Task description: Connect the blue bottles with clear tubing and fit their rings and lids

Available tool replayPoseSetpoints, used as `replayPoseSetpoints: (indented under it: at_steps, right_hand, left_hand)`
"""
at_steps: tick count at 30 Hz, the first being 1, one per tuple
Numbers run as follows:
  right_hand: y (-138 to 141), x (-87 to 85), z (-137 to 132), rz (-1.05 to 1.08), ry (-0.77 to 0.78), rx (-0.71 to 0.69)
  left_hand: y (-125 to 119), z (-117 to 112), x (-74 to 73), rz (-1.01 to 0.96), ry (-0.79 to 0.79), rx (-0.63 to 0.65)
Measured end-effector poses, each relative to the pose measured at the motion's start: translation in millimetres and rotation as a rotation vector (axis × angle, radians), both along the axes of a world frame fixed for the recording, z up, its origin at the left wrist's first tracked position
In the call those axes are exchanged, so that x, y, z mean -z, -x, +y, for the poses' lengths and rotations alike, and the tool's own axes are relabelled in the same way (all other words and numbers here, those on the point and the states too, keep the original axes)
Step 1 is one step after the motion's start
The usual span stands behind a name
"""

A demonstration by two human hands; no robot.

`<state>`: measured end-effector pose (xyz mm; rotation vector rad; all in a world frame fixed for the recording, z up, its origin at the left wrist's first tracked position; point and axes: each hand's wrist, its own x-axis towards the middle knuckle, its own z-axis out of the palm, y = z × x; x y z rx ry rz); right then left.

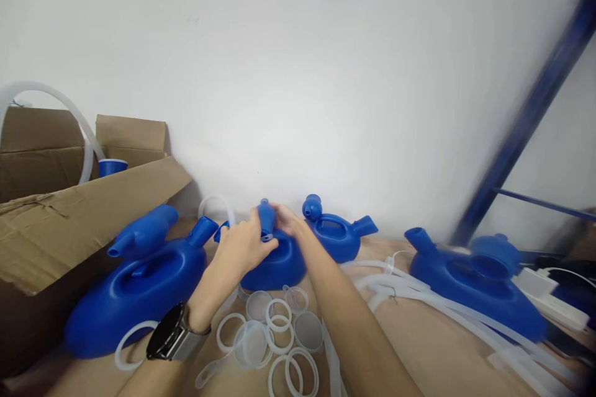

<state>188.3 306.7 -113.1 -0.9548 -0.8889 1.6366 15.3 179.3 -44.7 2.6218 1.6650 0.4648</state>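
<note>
Both hands meet over a blue plastic container [274,267] at the middle of the table. My left hand [242,248], with a watch on its wrist, is closed round a small blue cap-like part [267,218] on top of the container. My right hand [286,218] pinches the same part from the far side. Clear plastic rings and lids [279,329] lie on the table just in front of my arms.
Similar blue containers sit at the left [135,298], behind [338,232] and at the right [475,279]. An open cardboard box [69,211] with a white tube stands at the left. White tubing [447,310] runs across the right. A blue shelf post [526,118] leans at the right.
</note>
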Motion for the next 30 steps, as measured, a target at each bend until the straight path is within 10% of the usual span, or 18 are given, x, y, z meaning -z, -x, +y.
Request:
replayPoseSetpoints:
  at_steps: [20,30]
  right_hand:
    - [3,2.5,23,0.077,0.121,0.066]
    - [-12,-29.5,39,0.329,0.118,0.084]
  left_hand:
    - [-6,-1,4.3,0.007,0.001,-0.027]
    - [-9,-4,4.9,0.019,-0.029,-0.038]
